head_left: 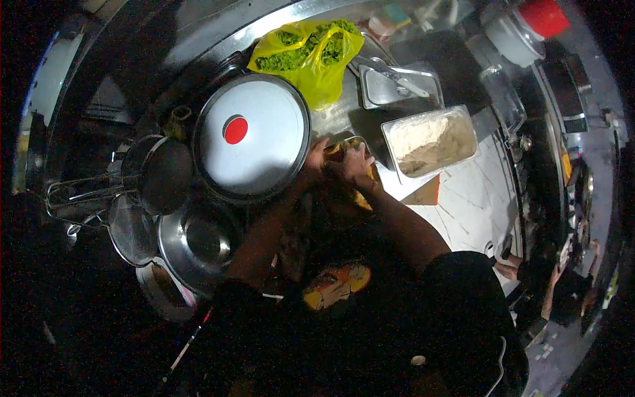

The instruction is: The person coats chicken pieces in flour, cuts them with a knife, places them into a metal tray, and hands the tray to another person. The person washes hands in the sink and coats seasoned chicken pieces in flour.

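Both hands meet near the middle of the view, over a dark container whose contents I cannot make out. My left hand (316, 156) is just right of a large round white lid with a red spot (264, 145); its fingers are partly in shadow. My right hand (358, 163) is beside it, the fingers bent down at the container's rim, and whatever they hold is hidden. To the right stands a metal tray of pale flour-like powder (433, 141). Behind the hands lies a yellow plastic bag of leafy greens (317, 56).
A metal lid with a utensil on it (401, 87) is at the back. At left are a strainer (131, 225), a dark pan (165, 175) and a metal bowl (178, 241). A white container with a red top (519, 43) stands at the back right, above a white marbled surface (473, 205).
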Demonstrator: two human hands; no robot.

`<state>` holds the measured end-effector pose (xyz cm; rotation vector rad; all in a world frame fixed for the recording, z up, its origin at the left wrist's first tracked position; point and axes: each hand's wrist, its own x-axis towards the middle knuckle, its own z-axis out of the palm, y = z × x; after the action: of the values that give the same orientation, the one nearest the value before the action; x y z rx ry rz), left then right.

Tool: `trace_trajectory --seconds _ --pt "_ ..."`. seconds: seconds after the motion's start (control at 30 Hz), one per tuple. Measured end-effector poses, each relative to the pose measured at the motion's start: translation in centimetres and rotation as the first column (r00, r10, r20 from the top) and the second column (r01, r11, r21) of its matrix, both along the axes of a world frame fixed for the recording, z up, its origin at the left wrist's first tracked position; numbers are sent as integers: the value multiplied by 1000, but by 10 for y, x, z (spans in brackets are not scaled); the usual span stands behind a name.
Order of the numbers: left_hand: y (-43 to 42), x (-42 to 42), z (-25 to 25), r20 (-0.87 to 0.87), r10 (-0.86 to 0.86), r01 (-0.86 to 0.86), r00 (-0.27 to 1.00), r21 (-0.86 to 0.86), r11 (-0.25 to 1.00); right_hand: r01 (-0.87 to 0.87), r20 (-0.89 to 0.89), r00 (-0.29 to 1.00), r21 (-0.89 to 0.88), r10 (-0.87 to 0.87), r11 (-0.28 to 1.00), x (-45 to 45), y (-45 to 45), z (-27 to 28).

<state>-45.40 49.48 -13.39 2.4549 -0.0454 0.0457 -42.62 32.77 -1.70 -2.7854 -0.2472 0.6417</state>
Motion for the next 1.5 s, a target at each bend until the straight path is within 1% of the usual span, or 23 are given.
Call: trace_trajectory --seconds 0.07,0.13,0.2,0.27,0.33,0.43,0.5,0.53,0.8,0.9,0.97,1.07,1.1,1.2,1.23,1.27,1.3,1.33,1.37,1.4,1.43,1.47,1.5 --pt "1 -2 24 -60 -18 5 998 -206 978 -59 84 995 -24 61 998 2 -1 -10" --pt "0 0 21 -102 -5 -34 995 -373 927 -110 184 974 -127 133 986 5 -2 -32" --pt "1 -1 18 -53 -35 16 998 -314 949 -163 214 958 -140 191 977 9 -7 -35" --pt "6 -3 25 62 -148 150 987 -23 988 -242 168 954 -55 248 969 14 -14 -26" --pt "6 -8 38 66 -143 150 987 -118 982 -303 127 946 7 300 953 19 -18 -18" --pt "1 -20 54 68 -140 153 988 -262 953 -361 102 928 22 357 932 25 -19 -16" --pt "2 -22 61 -36 -209 176 977 -419 891 -394 90 916 8 391 919 27 -17 -18" --pt "2 -21 64 -59 -231 181 971 -451 874 -400 89 913 8 397 917 27 -17 -18" --pt "8 -21 90 51 -308 290 950 -507 811 -474 61 878 -22 475 880 35 -15 -14" --pt "6 -16 104 89 -333 329 939 -520 788 -501 67 864 2 500 866 34 -20 -11" --pt "7 -15 110 117 -337 347 934 -523 778 -518 86 854 52 513 854 29 -28 -8" --pt "8 -17 112 123 -346 356 930 -532 768 -492 155 870 217 468 843 14 -41 -2" --pt "11 -17 124 71 -410 385 909 -518 764 -445 205 895 338 397 829 8 -46 -1" --pt "12 -17 122 32 -345 311 938 -520 796 -477 380 872 512 310 714 -13 -56 7" --pt "11 -18 121 8 -304 262 953 -527 809 -284 161 956 713 245 641 -21 -56 -10" --pt "8 -20 119 -21 -257 205 966 -540 816 -47 -81 974 842 212 537 -33 -54 -45" --pt "4 -21 112 -53 -197 135 979 -555 821 -68 -44 980 841 194 537 -39 -55 -47" --pt "-1 -22 107 -97 -126 47 987 -577 815 -89 -7 985 838 175 538 -45 -52 -35" --pt "-7 -21 101 -151 -43 -58 988 -606 794 -350 309 933 669 183 656 -48 -60 -19" --pt "-12 -19 97 -207 38 -165 978 -640 751 -532 583 777 404 239 744 -47 -65 8" --pt "-16 -17 97 -241 69 -213 968 -647 732 -436 490 861 572 137 695 -47 -62 30" --pt "-18 -18 98 -270 89 -250 959 -652 716 -318 371 927 718 46 619 -48 -55 52" --pt "-11 -17 132 -216 -111 -8 970 -483 876 -187 237 971 833 -29 521 -49 -51 62"
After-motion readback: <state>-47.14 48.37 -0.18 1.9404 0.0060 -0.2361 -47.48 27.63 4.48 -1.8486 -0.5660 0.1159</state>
